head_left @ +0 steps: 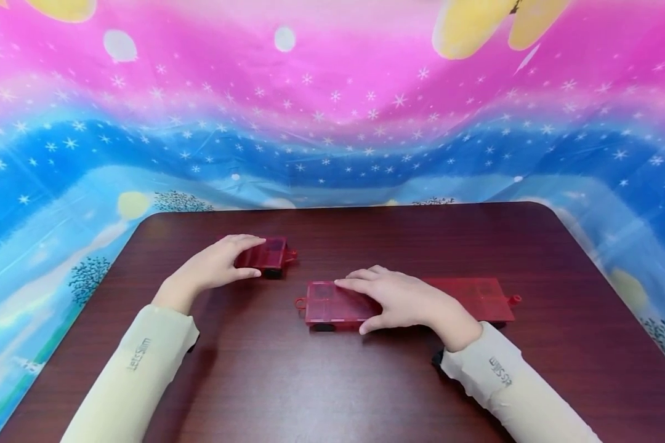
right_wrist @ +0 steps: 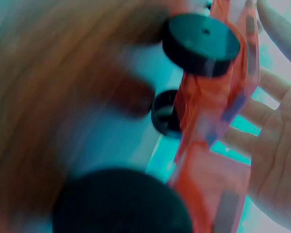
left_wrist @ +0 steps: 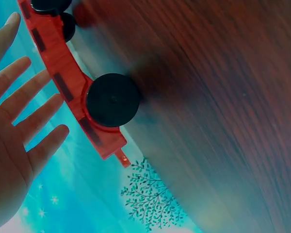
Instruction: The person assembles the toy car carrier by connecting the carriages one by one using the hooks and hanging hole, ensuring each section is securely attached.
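Observation:
A small red translucent wheeled car [head_left: 271, 252] stands at the table's back left, a hook on its right end. Around its left part reaches my left hand [head_left: 216, 261], fingers extended on the far side and thumb on the near side; the left wrist view shows straight, spread fingers beside the car [left_wrist: 70, 87]. Nearer the middle lies a longer red wheeled body [head_left: 476, 295], with a loop at its left end and a peg at its right. My right hand [head_left: 407, 301] spans its middle, fingers extended, hiding part of it. Its palm [right_wrist: 281, 150] shows beside the red body [right_wrist: 216, 179].
The dark brown table [head_left: 310, 394] has rounded back corners. A pink and blue patterned cloth [head_left: 332, 123] hangs behind it and along both sides. Bare tabletop lies between the small car and the longer body, and in front of both hands.

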Action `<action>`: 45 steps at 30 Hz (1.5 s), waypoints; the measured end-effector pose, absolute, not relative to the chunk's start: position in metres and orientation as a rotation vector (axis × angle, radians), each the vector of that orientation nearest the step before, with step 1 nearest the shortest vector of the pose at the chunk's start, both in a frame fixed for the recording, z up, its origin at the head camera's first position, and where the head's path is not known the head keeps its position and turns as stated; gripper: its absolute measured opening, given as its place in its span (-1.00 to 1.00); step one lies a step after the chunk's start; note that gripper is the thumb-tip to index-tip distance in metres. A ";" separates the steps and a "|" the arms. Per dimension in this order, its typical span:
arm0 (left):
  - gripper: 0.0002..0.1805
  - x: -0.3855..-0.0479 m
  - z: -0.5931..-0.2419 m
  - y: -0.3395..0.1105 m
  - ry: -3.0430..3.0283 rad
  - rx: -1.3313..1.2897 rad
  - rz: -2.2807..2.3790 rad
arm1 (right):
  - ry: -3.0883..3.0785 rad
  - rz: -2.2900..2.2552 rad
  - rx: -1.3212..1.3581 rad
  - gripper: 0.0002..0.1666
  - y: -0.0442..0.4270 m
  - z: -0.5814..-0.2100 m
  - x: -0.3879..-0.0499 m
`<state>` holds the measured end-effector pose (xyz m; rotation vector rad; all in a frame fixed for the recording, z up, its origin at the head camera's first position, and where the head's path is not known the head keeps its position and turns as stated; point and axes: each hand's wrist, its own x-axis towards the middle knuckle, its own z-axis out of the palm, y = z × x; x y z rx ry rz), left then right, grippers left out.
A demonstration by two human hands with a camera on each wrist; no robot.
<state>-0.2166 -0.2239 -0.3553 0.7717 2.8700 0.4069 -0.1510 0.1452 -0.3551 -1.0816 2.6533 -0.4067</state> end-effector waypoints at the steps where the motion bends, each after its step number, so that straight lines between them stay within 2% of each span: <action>1: -0.17 -0.219 -0.356 -0.223 2.865 0.768 0.402 | 2.649 -0.395 -1.088 0.02 0.143 -0.355 -0.151; 20: -0.04 -0.238 -0.364 -0.218 2.836 0.741 0.361 | 2.629 -0.342 -1.025 -0.03 0.135 -0.355 -0.151; 31: -0.03 -0.233 -0.365 -0.215 2.849 0.710 0.286 | 2.618 -0.361 -1.078 -0.10 0.138 -0.358 -0.150; 45: -0.04 -0.229 -0.362 -0.205 2.876 0.784 0.257 | 2.616 -0.430 -1.083 -0.09 0.144 -0.356 -0.152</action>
